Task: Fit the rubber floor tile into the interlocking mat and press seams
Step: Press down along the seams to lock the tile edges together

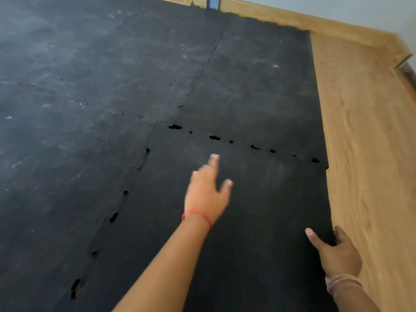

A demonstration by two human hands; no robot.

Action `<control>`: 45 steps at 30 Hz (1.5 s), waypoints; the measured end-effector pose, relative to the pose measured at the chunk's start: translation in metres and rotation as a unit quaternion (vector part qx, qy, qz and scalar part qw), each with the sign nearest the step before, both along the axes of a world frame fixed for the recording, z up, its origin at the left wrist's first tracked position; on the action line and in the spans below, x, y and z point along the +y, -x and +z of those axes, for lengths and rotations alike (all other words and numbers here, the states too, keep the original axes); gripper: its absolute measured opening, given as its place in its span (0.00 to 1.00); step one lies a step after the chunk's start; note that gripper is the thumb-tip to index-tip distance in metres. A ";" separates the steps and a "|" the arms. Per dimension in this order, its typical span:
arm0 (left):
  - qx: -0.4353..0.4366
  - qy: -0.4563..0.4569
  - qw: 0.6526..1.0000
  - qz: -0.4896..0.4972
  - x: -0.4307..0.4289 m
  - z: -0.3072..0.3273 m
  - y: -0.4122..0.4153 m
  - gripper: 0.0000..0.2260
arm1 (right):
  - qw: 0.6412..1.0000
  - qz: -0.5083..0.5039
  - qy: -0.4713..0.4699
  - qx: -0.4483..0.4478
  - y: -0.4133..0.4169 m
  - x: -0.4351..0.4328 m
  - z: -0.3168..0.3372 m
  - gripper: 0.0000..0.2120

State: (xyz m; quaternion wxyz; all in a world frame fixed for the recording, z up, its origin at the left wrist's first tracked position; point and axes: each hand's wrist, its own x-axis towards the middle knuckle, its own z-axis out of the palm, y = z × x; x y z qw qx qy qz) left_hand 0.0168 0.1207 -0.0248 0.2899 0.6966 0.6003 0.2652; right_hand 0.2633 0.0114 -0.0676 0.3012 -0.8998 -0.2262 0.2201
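A black rubber floor tile [258, 210] lies at the near right corner of the black interlocking mat [90, 86]. Its far seam [243, 143] and left seam [126, 192] show small dark gaps between the puzzle teeth. My left hand [207, 190], with a red thread at the wrist, hovers over the middle of the tile with fingers spread, and I cannot tell whether it touches the rubber. My right hand [335, 253] grips the tile's right edge, thumb on top and fingers curled around the side.
Bare wooden floor [364, 154] runs along the right of the mat. A wooden skirting board [315, 21] and pale wall close off the far side. A metal strip [405, 64] sits at the far right corner.
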 end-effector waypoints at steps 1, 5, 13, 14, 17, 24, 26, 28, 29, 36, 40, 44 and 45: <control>0.012 0.017 0.995 0.099 0.010 0.002 0.000 0.31 | 1.000 -0.003 -0.004 0.005 -0.003 0.001 0.000 0.36; 0.156 0.042 0.939 0.304 0.004 -0.027 0.069 0.35 | 0.999 0.017 -0.013 -0.047 0.004 -0.007 -0.005 0.32; 0.153 0.085 0.913 0.370 -0.006 -0.044 0.106 0.32 | 0.997 -0.065 -0.034 0.000 0.002 0.004 -0.011 0.32; 0.139 0.080 0.913 0.376 -0.005 -0.044 0.105 0.30 | 0.995 -0.084 -0.050 0.020 0.001 0.005 -0.013 0.32; 0.102 0.062 0.918 0.377 -0.001 -0.040 0.108 0.27 | 0.989 -0.109 -0.081 0.053 -0.002 0.003 -0.017 0.34; -0.028 0.043 0.901 0.432 0.010 -0.021 0.109 0.19 | 0.985 -0.110 -0.080 0.107 -0.008 0.001 -0.024 0.36; -0.009 0.027 0.917 0.398 0.017 -0.020 0.112 0.19 | 0.986 -0.110 -0.073 0.102 -0.003 0.003 -0.026 0.36; 0.085 0.046 0.939 0.329 0.018 -0.027 0.114 0.22 | 0.989 -0.108 -0.061 0.082 0.002 0.005 -0.026 0.36; 0.133 0.053 0.944 0.299 0.016 -0.032 0.116 0.25 | 0.990 -0.113 -0.055 0.066 0.005 0.006 -0.025 0.36; 0.120 0.064 0.945 0.299 0.012 -0.039 0.113 0.30 | 0.989 -0.106 -0.091 0.051 0.001 0.010 -0.021 0.33; 0.131 0.051 0.946 0.292 -0.001 -0.042 0.111 0.32 | 0.996 -0.070 -0.038 0.041 0.000 0.016 -0.012 0.33; 0.214 0.064 0.940 0.259 -0.002 -0.047 0.107 0.40 | 0.971 0.117 0.100 -0.182 0.046 0.039 0.018 0.37; 0.219 0.064 0.941 0.249 -0.003 -0.047 0.107 0.40 | 0.944 0.215 0.067 -0.240 0.069 0.046 0.025 0.37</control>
